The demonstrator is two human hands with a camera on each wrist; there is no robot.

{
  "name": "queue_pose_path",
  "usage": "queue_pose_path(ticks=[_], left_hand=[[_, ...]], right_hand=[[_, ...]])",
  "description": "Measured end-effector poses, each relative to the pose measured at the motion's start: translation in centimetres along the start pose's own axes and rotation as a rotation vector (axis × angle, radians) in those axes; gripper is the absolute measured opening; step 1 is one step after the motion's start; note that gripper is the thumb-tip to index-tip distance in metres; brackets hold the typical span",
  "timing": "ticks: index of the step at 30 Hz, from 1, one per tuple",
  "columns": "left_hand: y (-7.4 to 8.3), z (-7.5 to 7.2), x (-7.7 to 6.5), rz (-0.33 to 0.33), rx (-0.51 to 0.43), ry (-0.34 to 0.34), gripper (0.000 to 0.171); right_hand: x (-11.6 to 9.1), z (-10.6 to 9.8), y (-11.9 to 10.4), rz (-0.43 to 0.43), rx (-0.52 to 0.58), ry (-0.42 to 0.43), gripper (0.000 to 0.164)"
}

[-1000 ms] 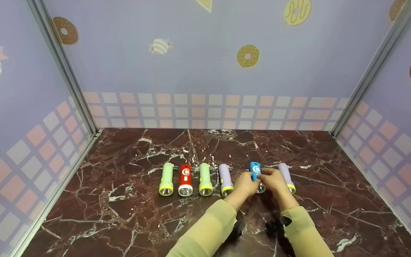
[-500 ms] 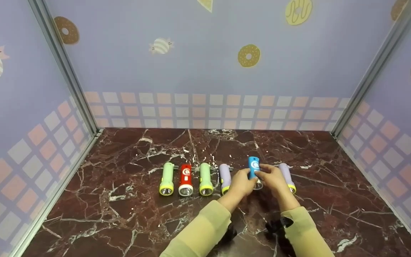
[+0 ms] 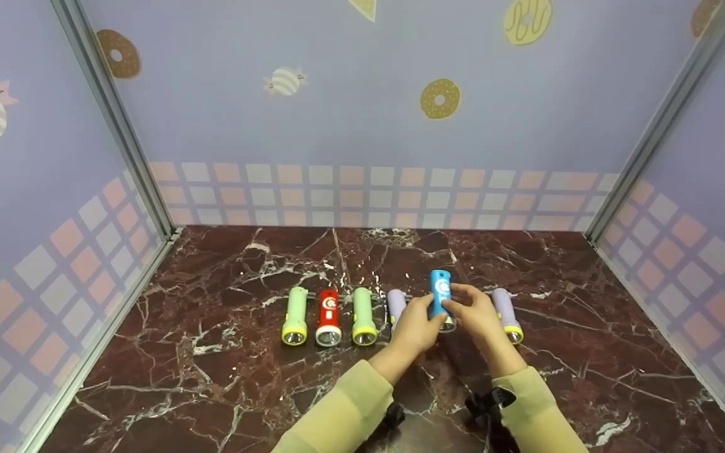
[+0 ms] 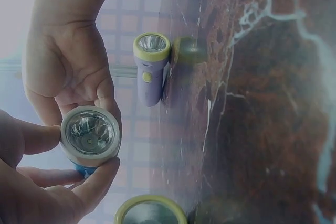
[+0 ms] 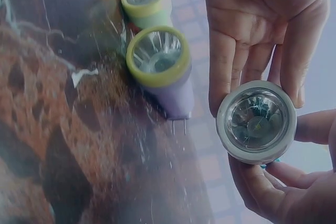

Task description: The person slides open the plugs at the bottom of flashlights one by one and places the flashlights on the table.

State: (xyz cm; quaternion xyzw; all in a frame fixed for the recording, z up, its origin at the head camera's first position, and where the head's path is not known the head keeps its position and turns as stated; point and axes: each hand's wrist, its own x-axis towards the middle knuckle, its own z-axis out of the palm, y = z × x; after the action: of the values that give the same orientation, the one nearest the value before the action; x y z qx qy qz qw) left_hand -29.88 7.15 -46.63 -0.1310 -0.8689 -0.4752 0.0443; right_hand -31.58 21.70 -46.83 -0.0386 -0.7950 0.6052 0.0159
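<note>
A blue flashlight (image 3: 440,288) with a white emblem is held between both hands, its lens end toward the person. My left hand (image 3: 414,328) grips its left side with thumb and fingers. From the right, my right hand (image 3: 479,314) pinches it. The left wrist view shows its pale lens rim (image 4: 90,155) framed by fingers of both hands, apart from the table. To the left, a lilac flashlight (image 3: 396,304) with a yellow head is partly hidden behind the left hand. Another lilac flashlight (image 3: 506,311) lies just right of the right hand.
Farther left in the same row lie a green flashlight (image 3: 362,311), a red flashlight (image 3: 328,314) and a second green flashlight (image 3: 296,311). They lie on a dark red marbled table (image 3: 211,390). Patterned panels (image 3: 362,126) enclose the back and sides.
The blue flashlight has shifted up and slightly left in the head view, with both hands moving along. The left hand now covers more of the lilac flashlight beside it.
</note>
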Motion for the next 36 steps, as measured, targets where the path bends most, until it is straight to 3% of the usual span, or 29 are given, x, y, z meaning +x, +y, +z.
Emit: queue_pose_path(ticks=[9,19,24,32,36], left_hand=[[-0.4,-1.3,-1.2,0.053,-0.019,0.046,0.05],[-1.5,-2.3,-2.6,0.134,-0.031,0.099,0.051],[-2.0,-2.6,-3.1,0.135,-0.105,0.108,0.052],[-3.0,-2.6,-3.4,0.222,-0.213,0.154,0.051],[-3.1,-2.6,-3.5,0.231,-0.258,0.159,0.052]], right_hand=[[-0.7,1.3,-0.5,-0.11,0.015,0.026,0.046],[-2.0,2.8,-1.3,-0.169,0.063,0.029,0.049],[-2.2,3.3,-1.2,-0.206,0.087,0.014,0.049],[-2.2,3.7,-1.1,-0.261,0.12,0.017,0.051],[-2.3,3.8,-1.1,-0.291,0.145,0.016,0.053]])
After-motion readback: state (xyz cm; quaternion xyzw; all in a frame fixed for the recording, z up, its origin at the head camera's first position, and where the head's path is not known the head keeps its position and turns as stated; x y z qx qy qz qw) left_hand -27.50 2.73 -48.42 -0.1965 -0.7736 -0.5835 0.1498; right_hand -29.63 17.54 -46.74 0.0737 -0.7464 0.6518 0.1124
